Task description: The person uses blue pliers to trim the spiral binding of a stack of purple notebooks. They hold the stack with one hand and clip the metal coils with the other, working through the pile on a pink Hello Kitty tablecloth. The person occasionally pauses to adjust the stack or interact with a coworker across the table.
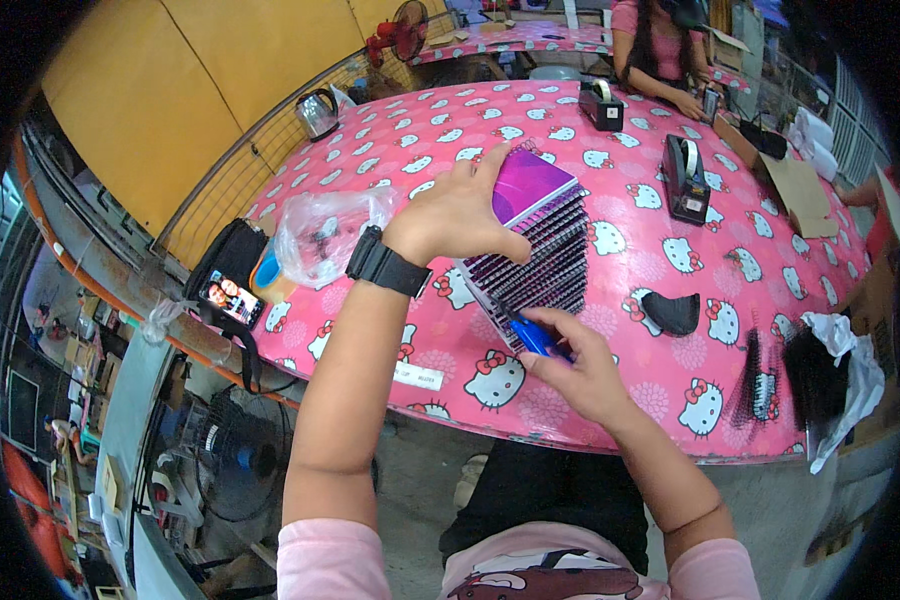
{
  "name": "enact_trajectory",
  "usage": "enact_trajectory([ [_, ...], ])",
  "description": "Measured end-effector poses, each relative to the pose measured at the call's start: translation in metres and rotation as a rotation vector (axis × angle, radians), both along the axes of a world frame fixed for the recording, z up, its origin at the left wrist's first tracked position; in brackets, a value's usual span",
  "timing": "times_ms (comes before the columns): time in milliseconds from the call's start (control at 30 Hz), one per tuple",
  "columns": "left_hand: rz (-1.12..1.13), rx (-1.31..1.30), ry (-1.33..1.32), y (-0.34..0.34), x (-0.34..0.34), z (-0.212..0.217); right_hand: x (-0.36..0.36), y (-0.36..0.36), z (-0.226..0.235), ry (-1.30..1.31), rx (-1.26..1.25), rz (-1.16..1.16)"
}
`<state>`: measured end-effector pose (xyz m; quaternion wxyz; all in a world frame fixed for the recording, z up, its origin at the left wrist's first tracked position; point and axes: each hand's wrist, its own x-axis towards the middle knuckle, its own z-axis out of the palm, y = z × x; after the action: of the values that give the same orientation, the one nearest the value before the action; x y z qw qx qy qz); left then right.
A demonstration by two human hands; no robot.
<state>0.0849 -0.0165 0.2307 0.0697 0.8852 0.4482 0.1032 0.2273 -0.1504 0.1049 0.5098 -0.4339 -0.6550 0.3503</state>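
I have my left hand [457,212] pressed on the far-left side of the stack [535,245], fingers closed around its purple top card, thumb on the near edge. It looks to me like a steadying grip, so the tilted pile of thin dark-edged packs does not slide apart. The stack sits on the table [610,240], near the middle, leaning toward its near edge.

My right hand [580,372] is at the stack's near corner, fingers pinched shut on a small blue tool [537,336] whose tip touches the lowest packs. What sort of tool it is I cannot tell.

A black watch [388,263] sits on my left wrist. To the left lies a crumpled clear bag [325,232] and, beside it, a phone [232,298] at the table's left edge. On the right, well apart from the stack, stand two tape dispensers [684,178], one far and one nearer. Loose dark lashes [760,380] lie near the right edge beside a white bag [850,375]. A person [660,50] in pink sits at the far side, hands on the table.
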Motion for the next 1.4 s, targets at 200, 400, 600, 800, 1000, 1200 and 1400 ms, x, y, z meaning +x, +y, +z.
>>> enact_trajectory([
  [200,-0.044,0.022,-0.062,0.002,-0.005,-0.003,-0.002,0.008,-0.013,-0.419,0.493,-0.298],
  [400,-0.017,0.026,-0.044,-0.001,-0.002,-0.002,0.009,0.012,-0.021,0.077,0.001,0.074],
  [600,0.006,0.007,-0.034,-0.002,-0.004,-0.004,0.011,0.015,-0.013,0.628,-0.615,0.416],
  [800,0.015,-0.013,-0.048,-0.003,-0.005,-0.003,0.031,0.004,-0.036,0.819,-0.693,0.555],
  [1000,0.004,-0.015,-0.052,0.000,-0.004,-0.003,0.062,-0.010,-0.093,1.368,-0.602,0.202],
  [1200,-0.090,0.012,-0.049,0.005,-0.002,0.002,0.082,-0.016,-0.117,1.311,-0.421,-0.050],
  [1400,-0.068,0.107,-0.048,0.012,0.012,0.013,0.079,-0.017,-0.107,0.679,-0.012,-0.382],
])
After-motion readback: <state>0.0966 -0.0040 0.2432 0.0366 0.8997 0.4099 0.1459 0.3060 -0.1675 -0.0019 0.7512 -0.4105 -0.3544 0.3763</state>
